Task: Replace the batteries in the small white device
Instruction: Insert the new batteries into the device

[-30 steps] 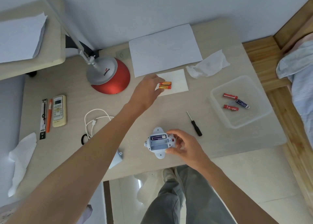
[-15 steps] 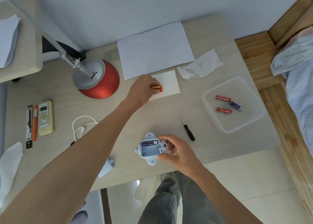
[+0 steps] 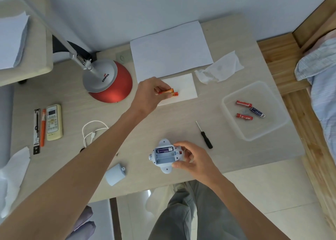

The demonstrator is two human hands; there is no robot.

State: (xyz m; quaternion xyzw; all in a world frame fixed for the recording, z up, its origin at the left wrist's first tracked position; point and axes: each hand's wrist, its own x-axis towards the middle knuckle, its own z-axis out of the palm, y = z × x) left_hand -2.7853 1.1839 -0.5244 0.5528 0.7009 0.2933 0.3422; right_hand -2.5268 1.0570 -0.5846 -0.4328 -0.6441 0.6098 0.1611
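Screwdriver (image 3: 204, 135) right of right hand (image 3: 196, 158); lamp base (image 3: 109, 81) left of left hand (image 3: 149, 94), which pinches orange battery (image 3: 166, 91). Right hand grips white device (image 3: 163, 158): bay open, one purple battery (image 3: 165, 150).

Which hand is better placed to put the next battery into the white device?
Left hand: it pinches an orange battery over the small paper; the right hand steadies the white device.

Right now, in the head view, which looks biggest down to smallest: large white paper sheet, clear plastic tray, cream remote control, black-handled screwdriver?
Largest first:
1. large white paper sheet
2. clear plastic tray
3. cream remote control
4. black-handled screwdriver
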